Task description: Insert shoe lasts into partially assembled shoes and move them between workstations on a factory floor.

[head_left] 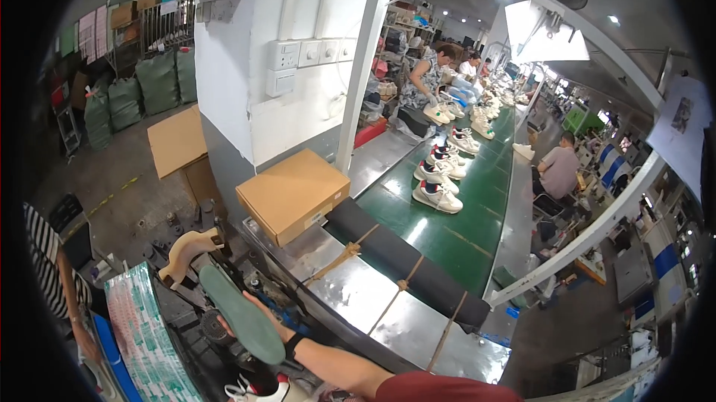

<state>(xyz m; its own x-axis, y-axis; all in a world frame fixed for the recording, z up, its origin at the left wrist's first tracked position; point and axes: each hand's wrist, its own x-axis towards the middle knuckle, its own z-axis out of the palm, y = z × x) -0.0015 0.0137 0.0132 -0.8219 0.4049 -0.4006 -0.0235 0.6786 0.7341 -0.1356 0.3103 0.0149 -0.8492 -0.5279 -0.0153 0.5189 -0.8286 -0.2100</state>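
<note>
My right hand (262,315) comes in from the lower right, with a maroon sleeve and a black band at the wrist. It is closed around a long green insole (242,318), its thumb along one edge and fingertips showing at the other. Most of the fingers are hidden beneath the insole. Just below, at the lower edge, sits a white shoe (282,388) with red trim and white laces, only partly in view. My left hand does not show.
Before me stands a metal bench (358,283) with a black roll (403,264) tied down by cords. Cream shoes (436,197) line the green conveyor (418,230) beyond. A cardboard box (294,193) rests beside the pillar. At far left is a co-worker's hand (86,342); others sit farther off.
</note>
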